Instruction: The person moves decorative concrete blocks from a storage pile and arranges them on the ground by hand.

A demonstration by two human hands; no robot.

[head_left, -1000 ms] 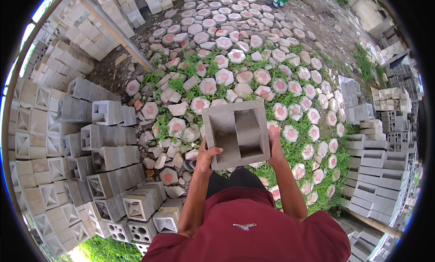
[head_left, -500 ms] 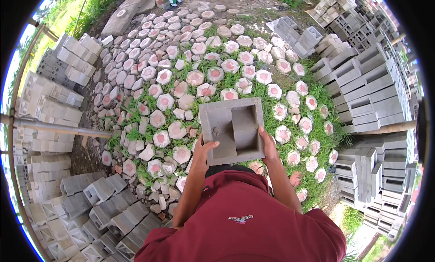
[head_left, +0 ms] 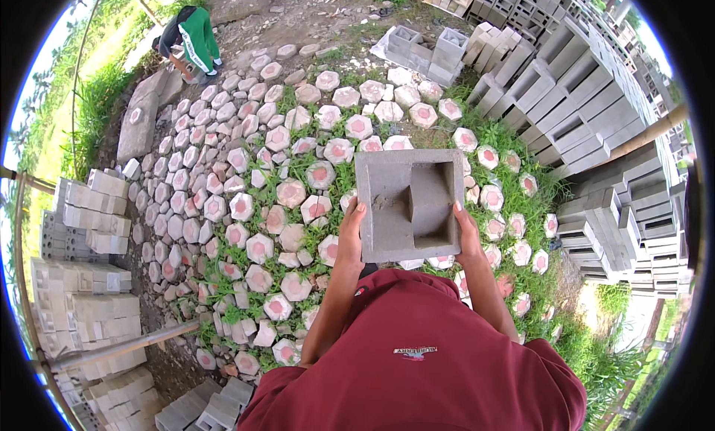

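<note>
A square grey concrete block (head_left: 387,233) with a recessed face and a curved inner wall is held up in front of my body. My left hand (head_left: 351,236) grips its left side, the thumb lying on the rim. On the opposite side my right hand (head_left: 469,239) clasps the edge, thumb up along the frame. The fingers under the block are hidden. Below it lies ground set with hexagonal pavers (head_left: 296,286) that have reddish centres, with grass between them.
Stacks of grey hollow blocks (head_left: 581,96) line the right side. Pale block stacks (head_left: 82,304) stand at left, beside a wooden pole (head_left: 134,343). Several loose blocks (head_left: 421,51) sit at the far middle. A person in green trousers (head_left: 197,40) bends over beside a stone slab (head_left: 141,118).
My view has turned, so the surroundings shift left and down and the bending person shows more fully. The block stays in both hands and sits slightly further right and higher in view.
</note>
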